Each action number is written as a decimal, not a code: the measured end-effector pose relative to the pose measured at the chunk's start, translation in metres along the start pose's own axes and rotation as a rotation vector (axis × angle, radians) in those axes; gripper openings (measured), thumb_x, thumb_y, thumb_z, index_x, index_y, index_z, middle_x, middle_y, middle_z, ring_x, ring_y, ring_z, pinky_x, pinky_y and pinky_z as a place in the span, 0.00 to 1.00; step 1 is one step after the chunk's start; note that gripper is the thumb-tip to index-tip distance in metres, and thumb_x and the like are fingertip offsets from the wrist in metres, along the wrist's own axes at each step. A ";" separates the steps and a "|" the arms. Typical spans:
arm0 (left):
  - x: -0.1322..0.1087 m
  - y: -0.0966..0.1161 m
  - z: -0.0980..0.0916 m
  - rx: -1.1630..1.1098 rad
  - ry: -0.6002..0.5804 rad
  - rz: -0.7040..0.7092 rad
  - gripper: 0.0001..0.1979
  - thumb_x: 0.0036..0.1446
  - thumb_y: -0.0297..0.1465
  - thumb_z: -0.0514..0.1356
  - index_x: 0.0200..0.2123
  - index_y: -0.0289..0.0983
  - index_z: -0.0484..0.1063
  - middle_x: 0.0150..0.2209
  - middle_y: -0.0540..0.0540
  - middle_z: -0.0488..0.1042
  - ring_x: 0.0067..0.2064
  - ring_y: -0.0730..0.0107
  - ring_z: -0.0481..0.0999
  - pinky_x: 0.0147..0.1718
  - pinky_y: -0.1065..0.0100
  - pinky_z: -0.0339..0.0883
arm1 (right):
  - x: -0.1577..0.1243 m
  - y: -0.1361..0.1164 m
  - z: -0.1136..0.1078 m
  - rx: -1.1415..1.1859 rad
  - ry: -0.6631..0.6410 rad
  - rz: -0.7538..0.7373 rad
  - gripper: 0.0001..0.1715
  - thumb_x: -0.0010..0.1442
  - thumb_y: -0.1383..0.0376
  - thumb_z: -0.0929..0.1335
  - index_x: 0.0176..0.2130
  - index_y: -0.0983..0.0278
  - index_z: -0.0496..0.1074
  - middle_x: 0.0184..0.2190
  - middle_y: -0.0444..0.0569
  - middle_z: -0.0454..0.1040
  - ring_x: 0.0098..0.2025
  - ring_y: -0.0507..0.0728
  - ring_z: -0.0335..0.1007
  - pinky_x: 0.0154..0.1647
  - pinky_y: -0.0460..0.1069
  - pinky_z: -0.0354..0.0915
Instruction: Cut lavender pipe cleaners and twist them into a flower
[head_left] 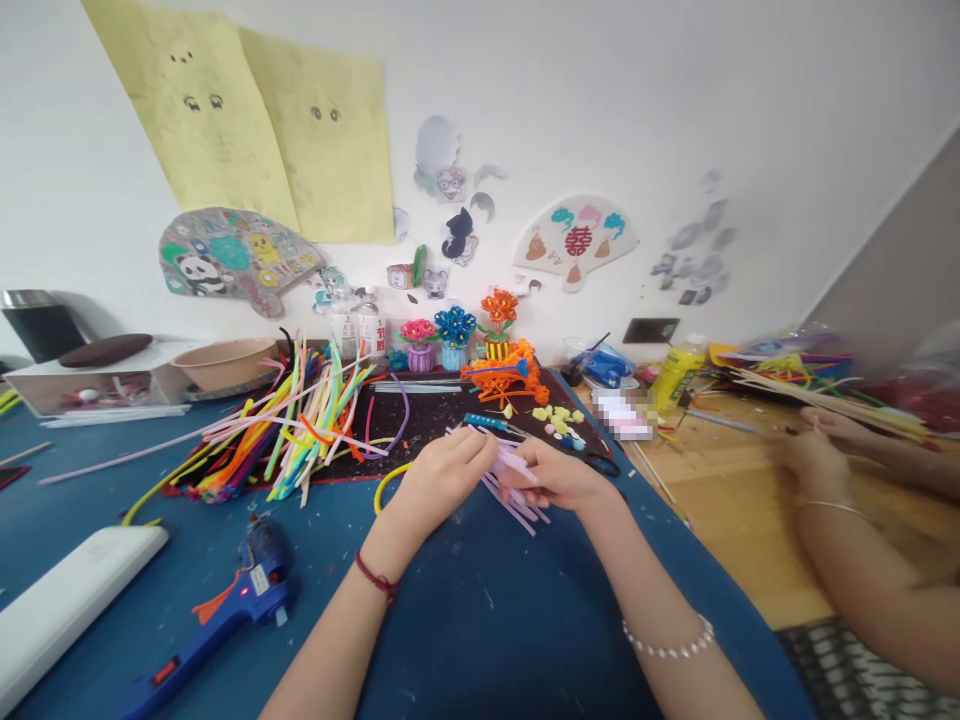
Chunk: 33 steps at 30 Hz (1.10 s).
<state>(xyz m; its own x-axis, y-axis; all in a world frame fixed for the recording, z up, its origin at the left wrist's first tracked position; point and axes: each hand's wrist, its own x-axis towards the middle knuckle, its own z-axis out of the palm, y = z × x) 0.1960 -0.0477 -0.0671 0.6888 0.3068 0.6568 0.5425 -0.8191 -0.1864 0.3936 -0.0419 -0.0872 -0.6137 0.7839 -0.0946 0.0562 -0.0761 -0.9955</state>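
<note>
A bundle of short lilac pipe cleaners [529,515] lies between my two hands, its loose ends fanning down to the right. My right hand [559,474] is closed round the bundle, thumb on top. From the other side my left hand [444,472] pinches at the upper left end of the same pipe cleaners; its fingertips are partly hidden. Just beyond the fingers is a teal-handled tool [486,423], perhaps pliers. Pale yellow small pieces [555,418] are scattered behind my right hand. A yellow pipe cleaner [381,492] curves out beside my left wrist.
On the left are a blue hot glue gun [251,590], a white power bank-like box [82,610] and a heap of coloured pipe cleaners [300,420]. Small flower pots [454,345] stand by the wall. At the right, a co-worker's hands [821,455] work above the wooden table [739,500].
</note>
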 end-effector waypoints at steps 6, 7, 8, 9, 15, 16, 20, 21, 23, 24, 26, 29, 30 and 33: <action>0.001 -0.002 0.001 0.209 -0.078 0.179 0.14 0.65 0.22 0.42 0.46 0.32 0.64 0.32 0.43 0.71 0.35 0.66 0.73 0.33 0.65 0.71 | 0.000 -0.003 0.002 0.120 -0.034 -0.067 0.13 0.48 0.62 0.73 0.21 0.70 0.73 0.16 0.44 0.70 0.11 0.42 0.45 0.08 0.40 0.43; 0.000 -0.003 0.002 0.214 -0.078 0.189 0.14 0.65 0.22 0.42 0.47 0.32 0.63 0.32 0.43 0.71 0.35 0.66 0.73 0.33 0.65 0.71 | -0.001 -0.004 0.002 0.123 -0.036 -0.066 0.14 0.48 0.61 0.73 0.22 0.70 0.73 0.15 0.43 0.68 0.11 0.42 0.45 0.08 0.40 0.43; 0.000 -0.004 0.002 0.218 -0.073 0.201 0.14 0.65 0.22 0.42 0.48 0.32 0.63 0.32 0.43 0.72 0.35 0.66 0.73 0.33 0.65 0.71 | -0.001 -0.005 0.002 0.119 -0.037 -0.061 0.14 0.49 0.61 0.73 0.22 0.71 0.74 0.13 0.42 0.66 0.10 0.42 0.44 0.08 0.40 0.43; -0.002 -0.005 0.003 0.222 -0.066 0.212 0.14 0.65 0.22 0.42 0.49 0.31 0.63 0.32 0.43 0.72 0.34 0.66 0.74 0.32 0.65 0.71 | -0.001 -0.005 0.001 0.113 -0.039 -0.055 0.15 0.50 0.60 0.72 0.23 0.71 0.74 0.12 0.40 0.64 0.10 0.42 0.44 0.08 0.40 0.42; -0.005 -0.006 0.006 0.257 -0.013 0.253 0.13 0.64 0.22 0.44 0.49 0.30 0.63 0.32 0.43 0.73 0.32 0.66 0.74 0.32 0.64 0.71 | 0.000 -0.001 -0.003 0.072 -0.050 -0.033 0.16 0.52 0.59 0.71 0.25 0.71 0.75 0.11 0.40 0.62 0.11 0.43 0.48 0.09 0.40 0.42; -0.005 -0.005 0.007 0.266 -0.004 0.259 0.13 0.64 0.22 0.45 0.48 0.30 0.63 0.31 0.43 0.73 0.32 0.66 0.74 0.31 0.64 0.71 | 0.000 0.000 -0.003 0.072 -0.053 -0.029 0.16 0.52 0.59 0.71 0.25 0.71 0.74 0.11 0.40 0.62 0.11 0.43 0.48 0.09 0.40 0.42; -0.005 -0.006 0.009 0.233 -0.008 0.250 0.12 0.64 0.22 0.45 0.48 0.31 0.63 0.31 0.43 0.73 0.33 0.66 0.74 0.32 0.65 0.70 | 0.000 -0.001 -0.001 0.102 -0.086 -0.026 0.17 0.52 0.58 0.72 0.27 0.72 0.74 0.13 0.40 0.63 0.12 0.43 0.48 0.10 0.40 0.44; -0.005 -0.006 0.010 0.222 -0.016 0.248 0.12 0.64 0.22 0.45 0.48 0.31 0.63 0.32 0.44 0.73 0.33 0.67 0.74 0.32 0.65 0.70 | 0.000 -0.002 -0.001 0.110 -0.099 -0.024 0.16 0.52 0.58 0.72 0.28 0.72 0.74 0.14 0.40 0.63 0.12 0.43 0.49 0.10 0.40 0.44; -0.007 -0.008 0.010 0.222 -0.026 0.241 0.12 0.64 0.23 0.45 0.48 0.32 0.63 0.31 0.44 0.72 0.33 0.67 0.73 0.32 0.65 0.70 | -0.002 -0.004 -0.001 0.124 -0.114 -0.018 0.17 0.54 0.58 0.72 0.29 0.72 0.74 0.15 0.41 0.64 0.13 0.43 0.50 0.10 0.40 0.45; -0.008 -0.009 0.010 0.226 -0.026 0.235 0.12 0.65 0.23 0.45 0.48 0.32 0.63 0.31 0.44 0.72 0.32 0.67 0.73 0.32 0.66 0.70 | -0.004 -0.004 -0.001 0.132 -0.118 -0.017 0.18 0.55 0.57 0.71 0.30 0.72 0.74 0.16 0.41 0.64 0.13 0.44 0.51 0.10 0.40 0.45; -0.010 -0.010 0.011 0.223 -0.014 0.212 0.12 0.65 0.23 0.45 0.48 0.31 0.63 0.32 0.44 0.72 0.32 0.68 0.72 0.32 0.66 0.70 | -0.006 -0.005 -0.001 0.152 -0.123 -0.021 0.19 0.59 0.55 0.68 0.33 0.71 0.74 0.16 0.41 0.64 0.14 0.44 0.51 0.11 0.40 0.45; -0.011 -0.011 0.011 0.191 0.002 0.184 0.12 0.64 0.23 0.46 0.48 0.31 0.63 0.33 0.43 0.72 0.33 0.68 0.72 0.33 0.67 0.71 | -0.006 -0.003 -0.001 0.186 -0.135 -0.038 0.22 0.62 0.53 0.65 0.34 0.71 0.74 0.16 0.41 0.64 0.14 0.45 0.52 0.11 0.41 0.45; -0.011 -0.011 0.011 0.183 0.006 0.182 0.12 0.64 0.23 0.46 0.48 0.30 0.63 0.33 0.43 0.72 0.33 0.68 0.72 0.33 0.67 0.71 | -0.005 -0.002 -0.001 0.196 -0.134 -0.041 0.23 0.61 0.52 0.65 0.34 0.71 0.74 0.16 0.42 0.64 0.14 0.45 0.52 0.11 0.41 0.45; -0.010 -0.009 0.011 0.190 0.021 0.196 0.12 0.64 0.23 0.46 0.48 0.30 0.63 0.32 0.43 0.72 0.32 0.68 0.71 0.31 0.67 0.70 | 0.000 0.002 -0.001 0.200 -0.128 -0.029 0.23 0.57 0.51 0.69 0.30 0.72 0.73 0.14 0.39 0.62 0.13 0.44 0.48 0.11 0.41 0.42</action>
<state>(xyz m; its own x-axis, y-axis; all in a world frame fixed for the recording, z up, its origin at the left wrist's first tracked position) 0.1889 -0.0381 -0.0798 0.7804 0.1398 0.6095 0.4819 -0.7556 -0.4437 0.3950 -0.0415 -0.0895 -0.7083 0.7040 -0.0519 -0.1126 -0.1853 -0.9762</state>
